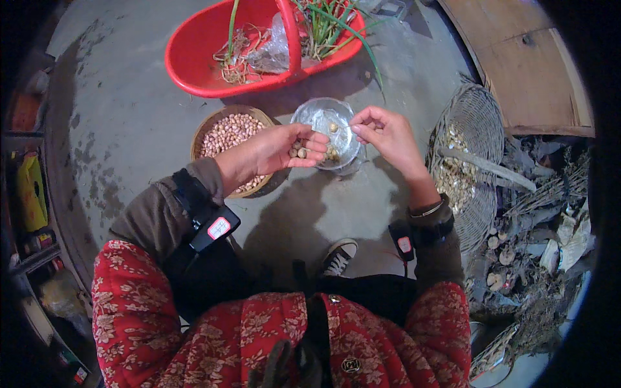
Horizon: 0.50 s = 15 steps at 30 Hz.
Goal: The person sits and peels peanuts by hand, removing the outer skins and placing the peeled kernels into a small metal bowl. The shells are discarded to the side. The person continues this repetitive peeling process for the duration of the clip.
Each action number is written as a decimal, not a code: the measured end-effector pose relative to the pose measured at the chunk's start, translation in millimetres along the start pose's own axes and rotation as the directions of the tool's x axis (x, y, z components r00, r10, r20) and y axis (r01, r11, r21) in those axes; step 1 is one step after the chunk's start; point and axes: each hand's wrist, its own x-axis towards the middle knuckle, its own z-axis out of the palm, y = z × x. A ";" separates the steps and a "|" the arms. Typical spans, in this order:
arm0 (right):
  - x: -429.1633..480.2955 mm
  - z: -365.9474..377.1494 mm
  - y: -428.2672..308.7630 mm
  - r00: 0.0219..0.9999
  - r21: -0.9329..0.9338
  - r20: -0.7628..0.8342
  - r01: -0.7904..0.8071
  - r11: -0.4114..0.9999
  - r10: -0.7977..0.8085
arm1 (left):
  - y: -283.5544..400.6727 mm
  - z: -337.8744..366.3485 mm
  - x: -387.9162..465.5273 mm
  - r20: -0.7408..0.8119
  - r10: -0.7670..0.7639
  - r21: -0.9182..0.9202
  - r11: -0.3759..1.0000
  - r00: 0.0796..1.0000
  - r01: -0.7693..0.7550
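Note:
My left hand (284, 150) is turned palm up, its fingers loosely curled around several small round tan pieces (301, 153), perhaps nuts or little bulbs. Thumb and fingertips of my right hand (383, 133) pinch a thin, pale strand or stick, too fine to identify. By its far end, over a clear plastic-lined bowl (322, 104), is a yellowish round piece (333, 127); whether they are joined I cannot tell. More yellowish bits lie low in the bowl, partly behind my left fingers. Under my left wrist stands a round woven basket (196, 140) of pinkish shelled peanuts (228, 136).
A red plastic basket (194, 87) with green onions (330, 34) and a clear plastic bag (276, 48) stands beyond. To the right are a wicker basket (485, 106) of pale husks, wooden boards (538, 82) and piled firewood (529, 213). Shelving (34, 257) lines the left.

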 end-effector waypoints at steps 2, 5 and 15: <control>-3.2 12.7 -2.9 0.998 -0.115 -0.055 -0.009 0.993 0.003 | -3.8 1.0 2.0 0.002 -0.015 -0.015 1.000 1.000 0.015; -3.6 36.3 1.2 0.979 -0.147 0.029 0.204 0.968 -0.202 | -10.3 -4.4 3.0 -0.028 0.073 0.096 0.993 0.997 -0.070; -37.0 -52.2 221.5 0.902 -0.528 -0.226 -0.430 0.732 0.368 | -7.0 -17.4 -7.1 -0.176 0.019 0.112 0.994 0.984 0.000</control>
